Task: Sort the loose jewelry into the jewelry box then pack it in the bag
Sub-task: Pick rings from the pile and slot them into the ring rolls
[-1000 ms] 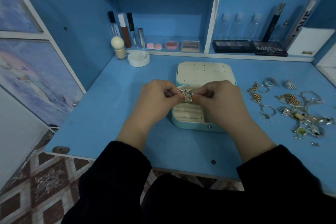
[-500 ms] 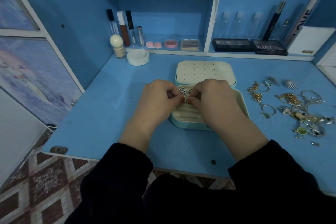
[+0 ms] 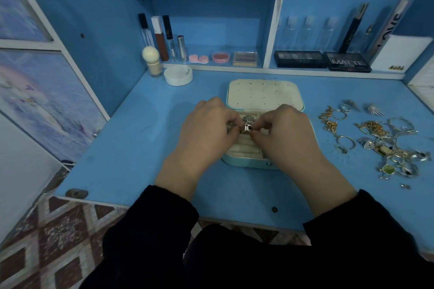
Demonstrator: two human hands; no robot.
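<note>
Desk (image 3: 141, 148) bears open jewelry box (image 3: 249, 162) at centre | loose jewelry (image 3: 380, 138) heaped well right, nearer right hand (image 3: 284, 129) | left hand (image 3: 206, 126) and right hand both pinch small silver piece (image 3: 246, 127) directly above ring rolls (image 3: 244, 148), box just beneath.

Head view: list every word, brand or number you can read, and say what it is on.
"MATTE": lid of the black palette; the smaller print beneath is too small to read.
"NUDE": lower front of the white box.
"LOVE": tall tube leaning behind that box, its L partly hidden.
Nothing else on the shelves is legible.
</note>
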